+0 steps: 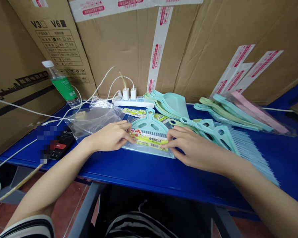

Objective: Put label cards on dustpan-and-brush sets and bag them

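Observation:
A light blue dustpan and brush set (149, 125) in a clear bag lies flat in front of me, its handle pointing to the back. A yellow and white printed label (150, 138) crosses its middle. At the label's left end, the curled fingers of my left hand (114, 136) pinch the edge. My right hand (186, 145) grips the opposite end with bent fingers. Whether bag film is also caught between the fingers, I cannot tell. Just right of my right hand are loose blue brushes (221, 135) with pale bristles, partly covered by my forearm.
Blue and green dustpans (173, 104) lie behind the set; bagged sets (240, 110) are stacked at right. Yellow labels (136, 112), plastic bags (94, 115), a power strip (134, 102), cables, a bottle (63, 86) and a phone (62, 143) occupy the left and back. Cardboard boxes (129, 49) wall the rear.

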`<action>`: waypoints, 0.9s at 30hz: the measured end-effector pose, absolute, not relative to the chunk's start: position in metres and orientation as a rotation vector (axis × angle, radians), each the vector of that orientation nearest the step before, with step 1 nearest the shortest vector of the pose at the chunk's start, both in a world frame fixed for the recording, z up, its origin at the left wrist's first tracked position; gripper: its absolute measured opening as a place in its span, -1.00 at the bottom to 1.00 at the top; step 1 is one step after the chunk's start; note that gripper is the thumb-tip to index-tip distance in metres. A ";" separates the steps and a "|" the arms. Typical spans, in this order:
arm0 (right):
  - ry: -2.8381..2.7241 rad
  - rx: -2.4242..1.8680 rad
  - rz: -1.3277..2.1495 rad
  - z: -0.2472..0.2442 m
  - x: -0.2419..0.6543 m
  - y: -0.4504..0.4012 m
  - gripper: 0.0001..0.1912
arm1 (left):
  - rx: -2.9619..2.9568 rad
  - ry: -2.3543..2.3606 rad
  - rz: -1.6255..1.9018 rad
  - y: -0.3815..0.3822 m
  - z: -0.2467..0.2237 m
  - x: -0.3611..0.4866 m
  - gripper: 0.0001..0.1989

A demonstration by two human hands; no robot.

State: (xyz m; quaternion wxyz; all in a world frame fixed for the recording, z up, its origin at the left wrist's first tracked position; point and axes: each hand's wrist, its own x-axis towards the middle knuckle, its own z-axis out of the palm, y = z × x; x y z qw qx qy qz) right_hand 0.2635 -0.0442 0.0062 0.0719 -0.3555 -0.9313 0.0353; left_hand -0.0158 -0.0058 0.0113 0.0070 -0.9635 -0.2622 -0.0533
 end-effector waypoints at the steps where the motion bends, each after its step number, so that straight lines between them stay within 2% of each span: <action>1: -2.795 -1.067 0.100 0.007 0.265 -0.044 -0.63 | -3.017 -0.826 -0.171 -0.006 0.011 -0.016 -0.56; 12: -2.773 -1.105 0.053 0.006 0.277 -0.037 -0.68 | -2.976 -0.936 -0.198 0.000 0.016 -0.024 -0.60; 17: -2.768 -1.152 0.081 0.007 0.273 -0.036 -0.73 | -2.958 -0.884 -0.156 -0.005 0.017 -0.019 -0.69; 22: -2.738 -1.143 -0.043 0.003 0.263 -0.038 -0.74 | -2.882 -0.825 -0.181 -0.007 0.011 -0.013 -0.67; 27: -2.713 -1.090 -0.300 -0.005 0.254 -0.038 -0.74 | -2.881 -0.760 -0.200 -0.004 0.003 -0.008 -0.82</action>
